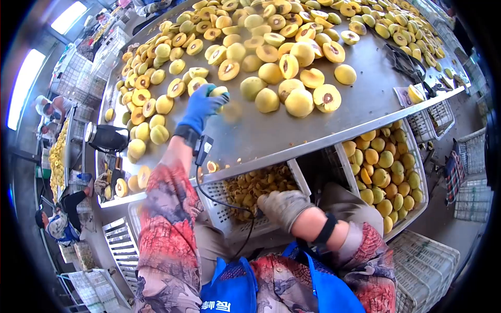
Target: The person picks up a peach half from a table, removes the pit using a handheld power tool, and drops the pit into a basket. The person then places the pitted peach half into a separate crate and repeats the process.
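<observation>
My left hand (204, 108), in a blue glove, reaches over the metal table (235, 148). Its fingers curl around a yellow peach half (219, 93); just below them is a blurred yellow shape. My right hand (286, 208), in a beige glove, is closed above a white crate (216, 208) at the table's front edge. Whatever its curled fingers hold, if anything, is hidden. Brown peach pits (255, 185) fill much of that crate. Many peach halves (300, 101) lie across the table, several with the pit side up.
A crate of whole peaches (383, 167) stands to the right, partly under the table. A black cable (214, 198) hangs from a small device at my left wrist. A dark cylindrical object (107, 136) sits by the table's left edge. Other people (57, 224) sit farther left.
</observation>
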Tool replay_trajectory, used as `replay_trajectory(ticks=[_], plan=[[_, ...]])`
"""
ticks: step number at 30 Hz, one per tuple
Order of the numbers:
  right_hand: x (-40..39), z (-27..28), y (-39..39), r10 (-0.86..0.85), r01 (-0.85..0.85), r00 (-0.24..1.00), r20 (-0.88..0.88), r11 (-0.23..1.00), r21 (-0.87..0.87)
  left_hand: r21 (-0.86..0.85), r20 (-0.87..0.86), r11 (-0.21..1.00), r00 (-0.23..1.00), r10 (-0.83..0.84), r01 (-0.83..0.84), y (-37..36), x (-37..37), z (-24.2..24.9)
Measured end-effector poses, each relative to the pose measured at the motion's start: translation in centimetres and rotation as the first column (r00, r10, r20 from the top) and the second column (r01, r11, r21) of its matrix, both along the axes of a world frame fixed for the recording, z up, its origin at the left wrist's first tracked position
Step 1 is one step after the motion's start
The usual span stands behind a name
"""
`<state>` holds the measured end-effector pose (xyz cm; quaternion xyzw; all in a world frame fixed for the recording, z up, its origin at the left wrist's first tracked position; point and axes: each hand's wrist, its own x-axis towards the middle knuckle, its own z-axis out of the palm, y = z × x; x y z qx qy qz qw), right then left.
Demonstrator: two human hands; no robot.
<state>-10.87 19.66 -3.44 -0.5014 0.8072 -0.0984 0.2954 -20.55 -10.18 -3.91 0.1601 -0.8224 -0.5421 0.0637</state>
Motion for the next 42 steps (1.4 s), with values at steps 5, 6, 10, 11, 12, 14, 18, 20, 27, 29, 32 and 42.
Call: replay_trajectory(ticks=[5,6,10,11,12,14,18,20,27,29,32,42], plan=[[-3.1,2.7,1.2,-0.067,0.067,0.998,0.004,0.994,-0.090,0.826,-0.206,0.557,0.966,0.155,0.087,2.6,9.3,4.4],[-3.4,3.1,1.1,-0.052,0.054,0.998,0.021,0.989,-0.135,0.848,-0.196,0.526,0.960,0.199,0.065,3.9,10.8,5.2],[-2.0,3.6,-0.1,-0.215,0.328,0.927,0.307,0.862,-0.387,0.944,-0.057,0.325,0.937,0.344,-0.062,8.1,14.0,4.9],[-1.3,3.9,-0.5,-0.269,0.414,0.887,0.375,0.823,-0.389,0.948,-0.022,0.302,0.923,0.384,-0.103,9.4,14.3,4.5],[-0.9,3.8,-1.0,-0.290,0.435,0.880,0.377,0.812,-0.390,0.951,0.012,0.277,0.908,0.418,-0.141,10.6,14.5,4.3],[-0.5,3.1,-1.8,-0.340,0.480,0.862,0.376,0.785,-0.392,0.954,-0.045,0.290,0.912,0.409,-0.082,12.6,14.9,4.3],[-0.2,2.0,-2.2,-0.342,0.484,0.867,0.361,0.749,-0.452,0.935,-0.147,0.353,0.877,0.457,-0.028,15.3,14.9,4.5],[-0.1,2.1,-2.2,-0.344,0.486,0.867,0.360,0.743,-0.461,0.906,-0.174,0.421,0.860,0.479,-0.051,15.8,14.9,4.4],[0.1,1.8,-2.0,-0.341,0.491,0.865,0.369,0.726,-0.481,0.831,-0.328,0.556,0.820,0.469,0.015,16.9,14.9,3.9],[0.2,1.5,-1.9,-0.327,0.489,0.865,0.380,0.717,-0.497,0.781,-0.366,0.625,0.804,0.469,-0.009,17.6,14.8,4.2],[0.3,2.0,-1.7,-0.316,0.496,0.856,0.408,0.725,-0.478,0.751,-0.386,0.660,0.792,0.474,-0.029,18.0,14.9,4.2],[1.2,2.4,-1.1,-0.318,0.550,0.764,0.561,0.775,-0.310,0.681,-0.440,0.732,0.796,0.416,-0.006,18.6,16.0,3.4]])
